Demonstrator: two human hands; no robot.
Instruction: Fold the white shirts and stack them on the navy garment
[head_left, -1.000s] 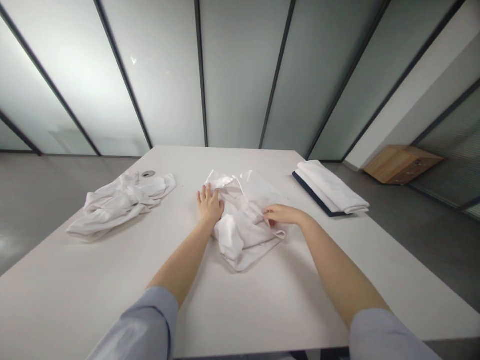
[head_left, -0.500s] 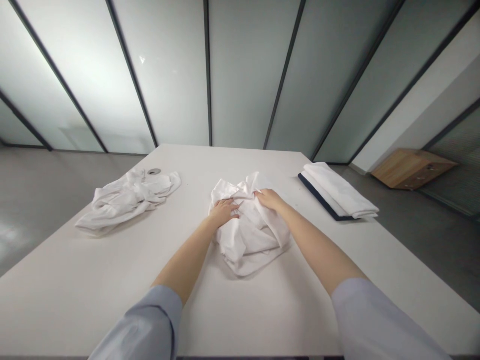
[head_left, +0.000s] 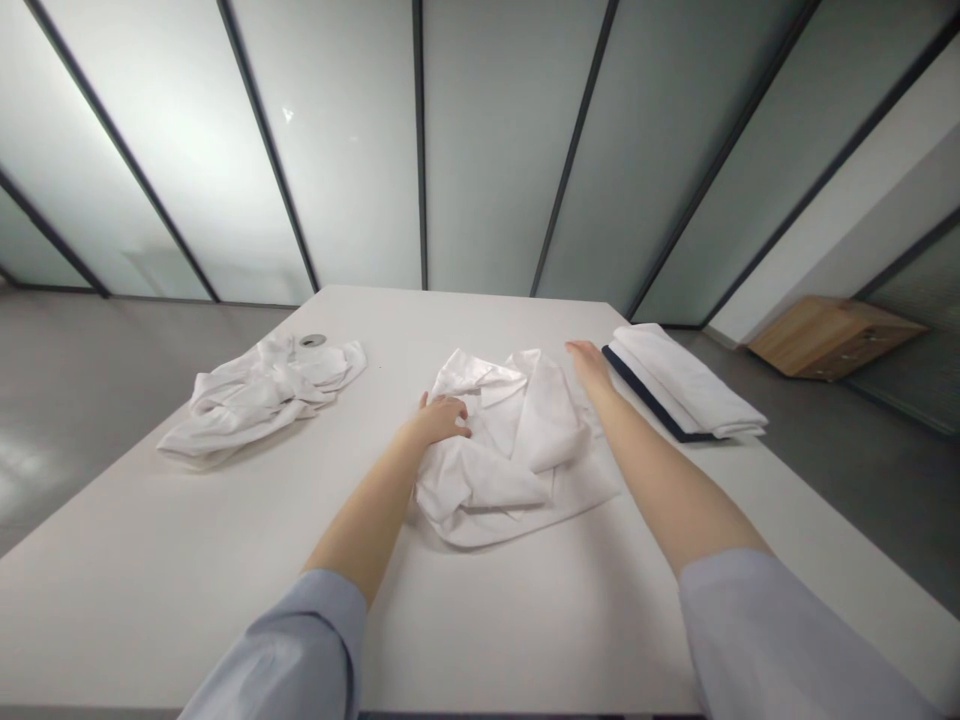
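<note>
A crumpled white garment [head_left: 517, 450] lies in loose folds on the white table in front of me; its exact kind is hard to make out. My left hand [head_left: 442, 418] rests at the garment's left side, fingers apart and curved over the fabric. Beyond the garment's right upper edge is my right hand [head_left: 589, 362], its fingers stretched out and nothing visible in them. It is apart from the garment and close to the folded stack at the right.
Another rumpled white garment [head_left: 262, 400] lies on the table [head_left: 187, 580] at the left, beside a round cable hole [head_left: 313, 340]. Folded white cloth [head_left: 682, 380] sits on a dark folded piece [head_left: 652, 395] at the right edge. A wooden cabinet [head_left: 817, 335] stands on the floor beyond.
My right hand has let go of the garment and moved right, off its edge. The garment is spread wider to the right and flatter. My left hand has shifted slightly left.
</note>
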